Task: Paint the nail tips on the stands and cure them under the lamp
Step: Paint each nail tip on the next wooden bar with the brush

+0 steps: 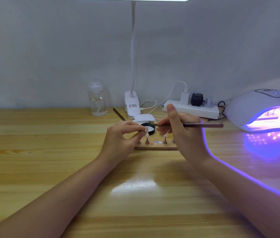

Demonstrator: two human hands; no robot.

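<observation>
Pale wood grain of the table runs left to right under us, with a grey wall behind. Our left hand curls its fingertips in a pinch on a small nail tip, which stands roughly upright on its stand. Our right hand grips a thin brush, thumb raised; its long axis lies nearly level, bristle end pointing left toward a black-rimmed jar lid, handle end pointing right. Both stands sit on a small wooden board between our hands, another stand just right of some paint dabs. Farther out, a curing lamp glows violet at the right, a power strip lies by the wall, and a clear pump bottle stands left of the desk lamp's clip.
</observation>
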